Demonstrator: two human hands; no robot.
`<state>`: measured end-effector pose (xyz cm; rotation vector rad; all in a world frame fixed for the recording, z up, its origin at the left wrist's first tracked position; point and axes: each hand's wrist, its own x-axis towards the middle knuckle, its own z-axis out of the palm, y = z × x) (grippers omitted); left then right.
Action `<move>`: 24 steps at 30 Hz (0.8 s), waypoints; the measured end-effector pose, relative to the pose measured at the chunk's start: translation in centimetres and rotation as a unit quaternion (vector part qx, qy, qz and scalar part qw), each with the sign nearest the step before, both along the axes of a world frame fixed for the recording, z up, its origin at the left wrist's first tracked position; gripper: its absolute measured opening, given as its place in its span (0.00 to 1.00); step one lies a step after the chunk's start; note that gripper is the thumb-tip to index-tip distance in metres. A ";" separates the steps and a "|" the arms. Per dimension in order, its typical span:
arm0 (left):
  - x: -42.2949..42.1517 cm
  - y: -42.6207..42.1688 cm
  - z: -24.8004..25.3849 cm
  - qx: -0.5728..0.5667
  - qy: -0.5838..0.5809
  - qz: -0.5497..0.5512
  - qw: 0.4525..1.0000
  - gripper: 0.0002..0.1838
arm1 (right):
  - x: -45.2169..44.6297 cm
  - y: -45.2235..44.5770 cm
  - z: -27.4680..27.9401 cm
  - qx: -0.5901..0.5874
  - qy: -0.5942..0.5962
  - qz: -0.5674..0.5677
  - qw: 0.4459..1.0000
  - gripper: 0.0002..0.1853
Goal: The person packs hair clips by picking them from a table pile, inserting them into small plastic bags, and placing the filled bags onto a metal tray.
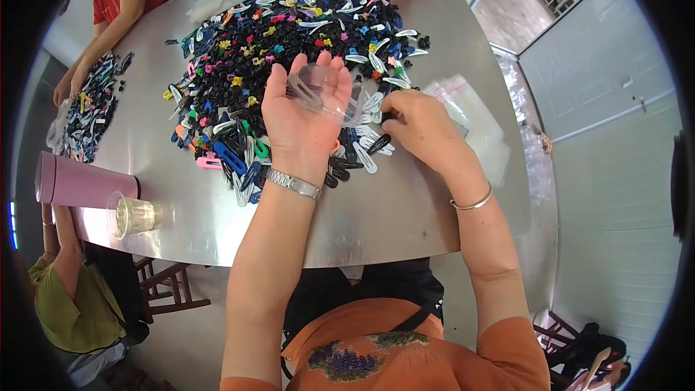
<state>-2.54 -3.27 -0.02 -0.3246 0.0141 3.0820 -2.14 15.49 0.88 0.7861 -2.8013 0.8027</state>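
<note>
Left hand point(300, 119) palm up, fingers loosely spread, a clear bag point(318, 90) lying across palm and fingers; presumably cradled so the thin film stays uncrumpled. Right hand point(423, 127) curled narrow at the right edge of the hair-clip heap point(289, 51); cannot tell whether anything is pinched. Heap spreads mid-table point(405, 210), likely for shared reach. Flat packets point(481, 127) lie beside the right hand, probably for convenience.

Hair-clip heap point(239, 65) on table point(405, 217) | bags point(483, 122) right of it | tumbler point(87, 179) left, near edge | cup point(135, 216) just before tumbler
</note>
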 end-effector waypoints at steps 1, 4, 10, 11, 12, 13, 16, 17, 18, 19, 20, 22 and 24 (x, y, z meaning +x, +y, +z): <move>0.0 0.0 -0.1 0.005 0.007 -0.003 1.000 0.18 | 0.0 0.0 0.1 0.000 0.000 0.000 1.000 0.10; 0.1 0.1 0.0 0.004 0.013 -0.002 1.000 0.18 | -0.1 0.5 0.5 -0.018 -0.019 -0.006 1.000 0.09; 0.2 0.3 0.3 -0.027 0.000 0.013 1.000 0.18 | -0.1 1.4 2.0 -0.072 -0.057 -0.059 0.994 0.09; 0.2 0.3 0.4 -0.039 0.001 0.017 0.999 0.18 | 0.0 1.5 2.4 -0.135 -0.100 -0.074 0.983 0.09; 0.2 0.4 0.5 -0.052 0.002 0.021 0.998 0.18 | 0.2 1.4 2.8 -0.197 -0.143 -0.089 0.966 0.09; 0.3 0.5 0.6 -0.051 0.001 0.023 0.998 0.18 | 0.5 1.2 3.3 -0.197 -0.144 -0.087 0.966 0.09; 0.6 1.0 1.0 -0.090 -0.017 0.038 0.995 0.19 | 1.6 0.2 4.0 -0.329 -0.176 -0.028 0.927 0.09; 0.6 1.2 1.0 -0.095 -0.018 0.036 0.995 0.19 | 1.9 -0.3 3.9 -0.292 -0.115 0.014 0.949 0.09; 0.6 1.5 1.0 -0.101 -0.018 0.034 0.994 0.19 | 2.1 -0.7 3.8 -0.252 -0.053 0.055 0.965 0.10; 0.7 1.7 0.8 -0.101 -0.019 0.032 0.994 0.19 | 2.1 -1.0 3.7 -0.172 0.046 0.061 0.982 0.10; 0.7 1.9 0.6 -0.109 -0.002 0.023 0.994 0.19 | 2.1 -1.4 3.4 -0.172 0.046 0.059 0.982 0.10; 1.0 2.4 0.6 -0.118 0.014 0.013 0.993 0.20 | 2.2 -2.3 2.8 -0.138 0.140 0.041 0.980 0.12; 1.4 3.1 0.8 -0.165 0.029 -0.005 0.986 0.20 | 2.5 -2.9 2.8 -0.133 0.148 0.012 0.980 0.12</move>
